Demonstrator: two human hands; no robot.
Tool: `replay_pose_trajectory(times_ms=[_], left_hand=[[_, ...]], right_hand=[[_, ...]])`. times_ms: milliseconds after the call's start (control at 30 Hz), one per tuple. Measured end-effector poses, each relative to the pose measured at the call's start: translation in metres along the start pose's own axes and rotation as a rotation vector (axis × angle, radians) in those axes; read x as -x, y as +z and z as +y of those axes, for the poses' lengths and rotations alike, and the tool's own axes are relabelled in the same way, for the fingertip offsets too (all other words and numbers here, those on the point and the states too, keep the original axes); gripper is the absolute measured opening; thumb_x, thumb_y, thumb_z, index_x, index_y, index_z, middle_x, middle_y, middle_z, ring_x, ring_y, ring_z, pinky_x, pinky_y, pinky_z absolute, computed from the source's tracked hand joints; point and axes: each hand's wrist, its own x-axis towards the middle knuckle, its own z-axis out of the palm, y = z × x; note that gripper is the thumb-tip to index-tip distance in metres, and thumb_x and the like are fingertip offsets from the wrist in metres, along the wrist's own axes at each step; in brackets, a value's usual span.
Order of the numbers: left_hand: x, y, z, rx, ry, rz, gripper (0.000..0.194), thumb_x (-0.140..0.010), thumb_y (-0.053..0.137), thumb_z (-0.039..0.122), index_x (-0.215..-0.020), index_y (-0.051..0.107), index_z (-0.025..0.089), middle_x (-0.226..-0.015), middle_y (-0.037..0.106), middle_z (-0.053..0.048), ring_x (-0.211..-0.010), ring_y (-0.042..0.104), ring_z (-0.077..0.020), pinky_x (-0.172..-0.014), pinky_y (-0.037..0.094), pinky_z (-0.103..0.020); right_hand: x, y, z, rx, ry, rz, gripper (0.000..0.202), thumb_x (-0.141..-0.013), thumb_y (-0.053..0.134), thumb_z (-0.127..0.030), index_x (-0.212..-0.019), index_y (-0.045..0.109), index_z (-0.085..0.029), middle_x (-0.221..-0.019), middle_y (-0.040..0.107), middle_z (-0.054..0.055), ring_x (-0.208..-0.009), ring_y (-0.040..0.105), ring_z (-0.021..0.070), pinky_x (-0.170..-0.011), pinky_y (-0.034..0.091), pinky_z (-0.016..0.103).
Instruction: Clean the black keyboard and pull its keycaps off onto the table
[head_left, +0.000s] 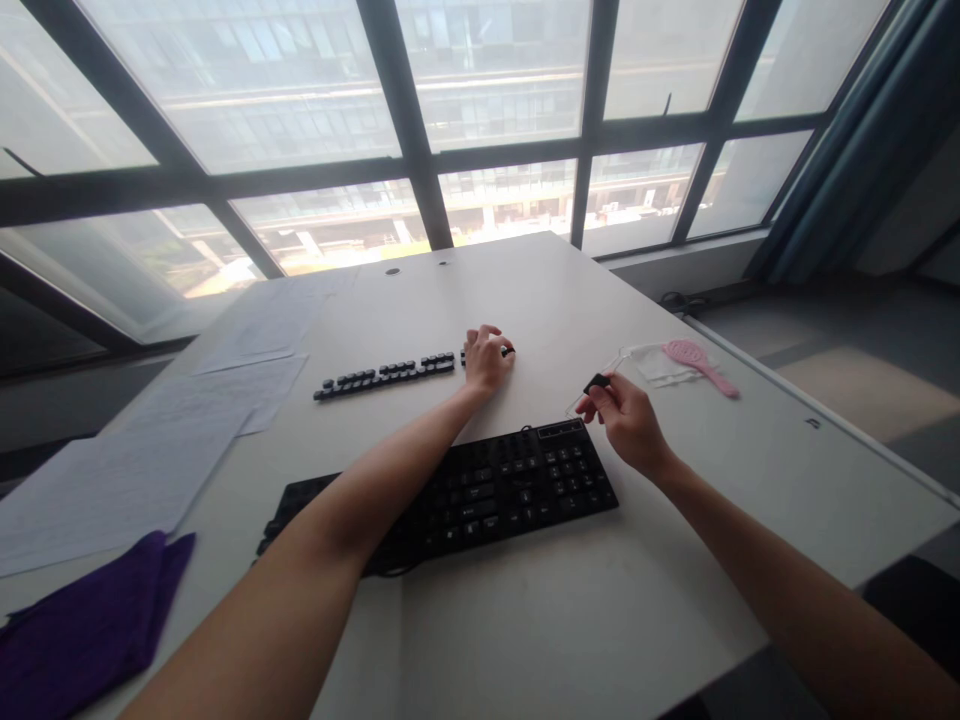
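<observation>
A black keyboard [517, 490] lies across the white table, partly covered by my left forearm; its right-hand keys show. Beyond it, loose black keycaps [384, 374] stand in two rows. At the right end of these rows, my left hand [486, 360] reaches down with curled fingers around a dark keycap [508, 351]. Just off the keyboard's upper right corner is my right hand [628, 420], closed on the black handle of a wire keycap puller [597, 384]. Its thin wires stick out on both sides of the fingers.
A pink hairbrush [694, 360] rests on a crumpled clear plastic bag [652, 368] at the right. Paper sheets [142, 470] cover the table's left side, with a purple cloth [97, 620] at front left. Large windows [495, 90] stand behind the table [517, 610].
</observation>
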Motion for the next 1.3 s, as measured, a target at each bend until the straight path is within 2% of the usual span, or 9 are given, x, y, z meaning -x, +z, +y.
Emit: replay_pose_trajectory(times_ms=[300,400,500,633,767,867,1067,1167,1300], left_hand=[[0.000,-0.003,0.002,0.041,-0.010,0.009,0.010,-0.080,0.073,0.023,-0.090,0.075,0.025,-0.120,0.060,-0.007,-0.116,0.044,-0.0303,-0.099,0.041,-0.045],[-0.005,-0.014,0.013,0.058,0.003,-0.004,0.012,-0.081,0.072,0.023,-0.093,0.075,0.024,-0.121,0.061,-0.007,-0.116,0.046,-0.0310,-0.099,0.042,-0.046],[0.000,-0.031,0.038,0.110,0.074,-0.080,0.015,-0.084,0.067,0.023,-0.096,0.075,0.023,-0.114,0.065,-0.008,-0.111,0.051,-0.0299,-0.098,0.044,-0.045],[0.036,-0.056,0.081,0.207,0.286,-0.259,0.024,-0.086,0.054,0.012,-0.097,0.074,0.020,-0.098,0.070,-0.007,-0.095,0.060,-0.0247,-0.092,0.049,-0.041],[0.086,-0.065,0.110,0.282,0.371,-0.317,0.024,-0.083,0.051,0.008,-0.089,0.071,0.020,-0.086,0.067,-0.007,-0.086,0.061,-0.0226,-0.081,0.052,-0.036],[0.106,-0.062,0.115,0.332,0.309,-0.289,0.021,-0.082,0.052,0.007,-0.086,0.069,0.019,-0.084,0.065,-0.007,-0.084,0.061,-0.0221,-0.078,0.052,-0.034],[0.113,-0.060,0.111,0.463,0.307,-0.263,0.015,-0.080,0.057,0.011,-0.084,0.069,0.020,-0.087,0.063,-0.007,-0.087,0.060,-0.0213,-0.083,0.052,-0.035],[0.115,-0.062,0.112,0.498,0.336,-0.277,0.012,-0.077,0.062,0.014,-0.084,0.070,0.021,-0.091,0.063,-0.006,-0.090,0.060,-0.0217,-0.086,0.052,-0.035],[0.116,-0.060,0.111,0.513,0.327,-0.294,0.013,-0.078,0.071,0.030,-0.086,0.071,0.020,-0.095,0.064,-0.007,-0.092,0.061,-0.0229,-0.089,0.052,-0.037]], right_hand=[[-0.005,-0.008,0.007,-0.031,-0.011,-0.041,0.021,-0.094,0.054,-0.037,-0.081,0.054,-0.021,-0.073,0.068,0.003,-0.062,0.061,0.0160,-0.062,0.048,0.030],[-0.005,-0.012,0.008,-0.015,-0.011,-0.138,0.018,-0.094,0.053,-0.032,-0.080,0.055,-0.021,-0.071,0.066,0.002,-0.063,0.059,0.0159,-0.064,0.047,0.030],[-0.005,-0.015,0.007,0.028,-0.015,-0.220,0.016,-0.093,0.052,-0.029,-0.080,0.057,-0.021,-0.071,0.065,0.001,-0.064,0.058,0.0158,-0.064,0.047,0.030],[-0.005,-0.019,0.006,0.084,-0.032,-0.309,0.015,-0.093,0.052,-0.027,-0.081,0.059,-0.021,-0.071,0.065,0.001,-0.065,0.058,0.0162,-0.064,0.046,0.029],[-0.004,-0.025,0.004,0.174,-0.067,-0.380,0.016,-0.092,0.051,-0.026,-0.082,0.062,-0.021,-0.069,0.065,0.000,-0.065,0.058,0.0163,-0.062,0.045,0.028],[-0.003,-0.028,0.000,0.254,-0.121,-0.410,0.016,-0.092,0.053,-0.027,-0.085,0.066,-0.021,-0.074,0.068,0.001,-0.067,0.059,0.0173,-0.063,0.046,0.028],[0.001,-0.030,-0.007,0.419,-0.276,-0.422,0.017,-0.089,0.053,-0.020,-0.079,0.065,-0.022,-0.071,0.068,0.001,-0.064,0.057,0.0172,-0.064,0.043,0.028],[0.003,-0.028,-0.005,0.440,-0.269,-0.363,0.016,-0.088,0.052,-0.017,-0.078,0.063,-0.023,-0.069,0.067,0.001,-0.061,0.056,0.0169,-0.062,0.042,0.028],[0.003,-0.025,0.001,0.335,-0.194,-0.291,0.016,-0.086,0.050,-0.014,-0.079,0.062,-0.022,-0.071,0.069,0.000,-0.065,0.062,0.0177,-0.063,0.045,0.028]])
